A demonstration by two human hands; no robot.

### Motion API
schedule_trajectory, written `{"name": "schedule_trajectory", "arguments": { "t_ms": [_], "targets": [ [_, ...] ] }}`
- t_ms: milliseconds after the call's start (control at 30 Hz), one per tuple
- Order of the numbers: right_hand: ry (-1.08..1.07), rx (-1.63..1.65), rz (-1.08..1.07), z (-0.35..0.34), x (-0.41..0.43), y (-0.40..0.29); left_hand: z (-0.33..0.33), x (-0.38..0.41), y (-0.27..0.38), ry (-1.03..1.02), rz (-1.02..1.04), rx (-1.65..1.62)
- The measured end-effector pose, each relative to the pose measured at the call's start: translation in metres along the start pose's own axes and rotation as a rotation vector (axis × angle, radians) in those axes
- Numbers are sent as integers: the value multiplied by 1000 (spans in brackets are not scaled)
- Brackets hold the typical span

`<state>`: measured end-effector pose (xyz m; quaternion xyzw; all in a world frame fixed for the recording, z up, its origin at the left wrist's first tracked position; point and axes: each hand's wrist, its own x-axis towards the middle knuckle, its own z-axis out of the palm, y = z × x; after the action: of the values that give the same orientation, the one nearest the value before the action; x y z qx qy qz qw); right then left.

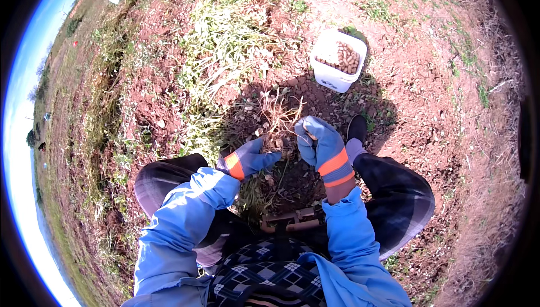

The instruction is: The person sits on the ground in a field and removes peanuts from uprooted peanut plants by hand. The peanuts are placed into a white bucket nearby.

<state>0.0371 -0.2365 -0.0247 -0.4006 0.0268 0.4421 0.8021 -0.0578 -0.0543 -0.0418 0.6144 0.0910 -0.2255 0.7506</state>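
My left hand (258,157), in a blue-grey glove with an orange-striped cuff, grips a pulled peanut plant. Its thin pale roots (279,115) point away from me, and several peanut pods (277,142) hang among them. The leafy stems (253,199) trail down between my legs. Just right of the roots is my right hand (318,140), gloved alike, with its fingers curled around a peanut pod (311,136) that shows between thumb and fingers. Beyond it stands a white plastic bucket (337,80) part filled with peanut pods (348,59).
A row of uprooted green plants (228,41) lies ahead and left on reddish soil. My bent legs (396,205) flank the work, with my dark shoe (357,128) below the bucket. A brown slatted object (291,220) sits close to my lap. Farther left lies another plant row (101,125).
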Motion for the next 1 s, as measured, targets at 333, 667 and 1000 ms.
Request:
{"name": "schedule_trajectory", "arguments": {
  "t_ms": [333, 667, 1000],
  "targets": [
    [111, -672, -580, 10, 15, 35, 7, 1, 5, 155, 106, -52],
    [182, -865, -497, 16, 21, 47, -4, 5, -18, 55, 135, -16],
    [-258, 312, 48, 2, 6, 18, -12, 1, -15, 93, 64, -68]
  ]
}}
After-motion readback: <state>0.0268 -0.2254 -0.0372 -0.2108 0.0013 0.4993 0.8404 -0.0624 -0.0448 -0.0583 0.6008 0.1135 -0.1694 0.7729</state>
